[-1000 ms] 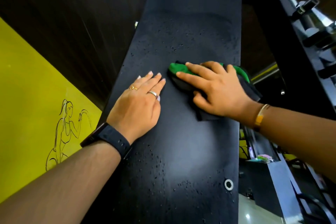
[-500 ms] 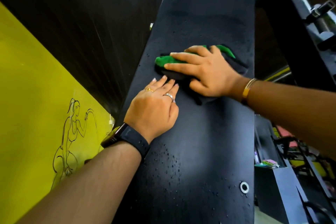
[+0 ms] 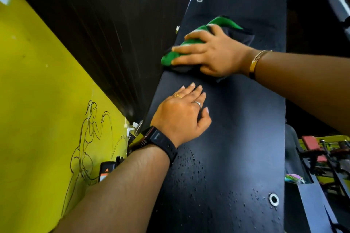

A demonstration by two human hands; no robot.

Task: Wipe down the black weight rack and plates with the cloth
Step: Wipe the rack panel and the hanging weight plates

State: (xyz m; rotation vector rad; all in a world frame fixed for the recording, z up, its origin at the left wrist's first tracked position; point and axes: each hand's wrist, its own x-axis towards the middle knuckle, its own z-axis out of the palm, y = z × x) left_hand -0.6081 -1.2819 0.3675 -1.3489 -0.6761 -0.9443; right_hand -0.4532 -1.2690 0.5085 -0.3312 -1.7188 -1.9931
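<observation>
A tall black rack panel [image 3: 242, 128] fills the middle of the head view, with water droplets on its lower part. My right hand [image 3: 214, 53] presses a green and black cloth [image 3: 191, 43] flat against the panel near its left edge, fingers straight and pointing left. Just below it, my left hand [image 3: 181, 113] rests flat on the panel with fingers extended, touching no cloth. A black watch sits on my left wrist, a gold bangle on my right.
A yellow wall [image 3: 37, 100] with a line drawing of a figure stands to the left. A dark ribbed wall [image 3: 113, 34] lies behind. Black frame parts [image 3: 335, 2] and gym equipment [image 3: 325, 153] sit to the right. A metal grommet [image 3: 274, 199] marks the panel's lower right.
My right hand has slid the cloth leftward and up across the panel to its left edge. My left hand stays flat on the panel below it.
</observation>
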